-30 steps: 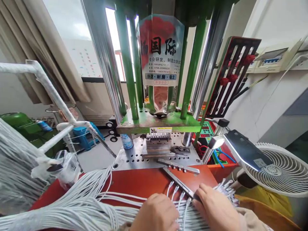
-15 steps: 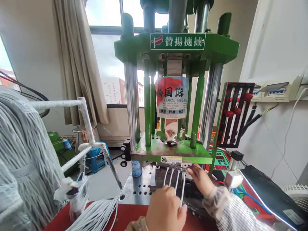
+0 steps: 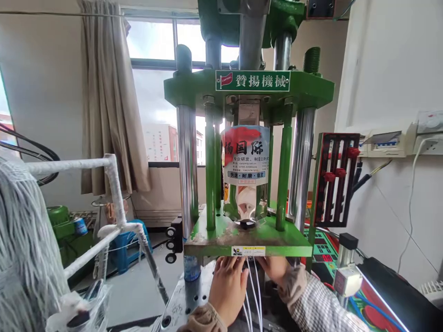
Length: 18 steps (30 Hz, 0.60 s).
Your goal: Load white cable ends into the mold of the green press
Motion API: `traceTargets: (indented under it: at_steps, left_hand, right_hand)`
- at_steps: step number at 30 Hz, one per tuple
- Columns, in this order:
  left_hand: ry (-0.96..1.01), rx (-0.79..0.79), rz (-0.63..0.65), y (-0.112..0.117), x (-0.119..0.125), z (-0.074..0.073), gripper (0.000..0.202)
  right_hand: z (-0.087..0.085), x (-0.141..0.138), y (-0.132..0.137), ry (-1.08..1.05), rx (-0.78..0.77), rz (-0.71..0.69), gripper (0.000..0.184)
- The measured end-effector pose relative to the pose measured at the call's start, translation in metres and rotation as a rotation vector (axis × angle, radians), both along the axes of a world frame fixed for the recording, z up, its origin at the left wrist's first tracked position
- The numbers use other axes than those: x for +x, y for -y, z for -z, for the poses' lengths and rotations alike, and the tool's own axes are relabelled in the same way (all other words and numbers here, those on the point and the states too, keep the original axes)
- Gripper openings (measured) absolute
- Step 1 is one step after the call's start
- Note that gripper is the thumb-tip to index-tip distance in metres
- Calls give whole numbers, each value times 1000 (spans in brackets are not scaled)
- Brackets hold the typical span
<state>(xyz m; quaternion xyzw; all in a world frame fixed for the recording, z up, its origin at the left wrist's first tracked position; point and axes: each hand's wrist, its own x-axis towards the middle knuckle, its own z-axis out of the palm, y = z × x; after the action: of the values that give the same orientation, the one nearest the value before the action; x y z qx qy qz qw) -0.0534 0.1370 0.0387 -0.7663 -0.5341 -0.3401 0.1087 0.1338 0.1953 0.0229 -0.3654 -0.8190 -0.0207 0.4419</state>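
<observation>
My left hand (image 3: 229, 286) reaches under the front edge of the press's green plate (image 3: 214, 242), fingers bent forward and close together, the tips hidden. To its right my right hand (image 3: 277, 268) also reaches under that edge, and most of its fingers are out of sight. What either hand grips there is covered by the plate. Several white cables (image 3: 256, 290) run from beneath the plate down between my hands. The metal mould under the press is largely hidden.
Above stands the green press with steel columns (image 3: 187, 161) and a shiny ram housing (image 3: 247, 203). A metal bed with holes (image 3: 194, 297) lies below left. A wrapped rack (image 3: 114, 189) with cable bundles (image 3: 20, 258) is at left, a control panel (image 3: 320, 249) at right.
My view has tilted up and come closer to the press. Both hands have moved forward under the plate edge; the left hand is now beside the cables rather than in front of them.
</observation>
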Motion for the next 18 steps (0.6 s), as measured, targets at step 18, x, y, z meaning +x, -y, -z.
traceTargets:
  at_steps: [18]
  left_hand:
    - [121, -77, 72, 143, -82, 13, 32]
  right_hand:
    - [46, 103, 118, 442, -39, -113, 39]
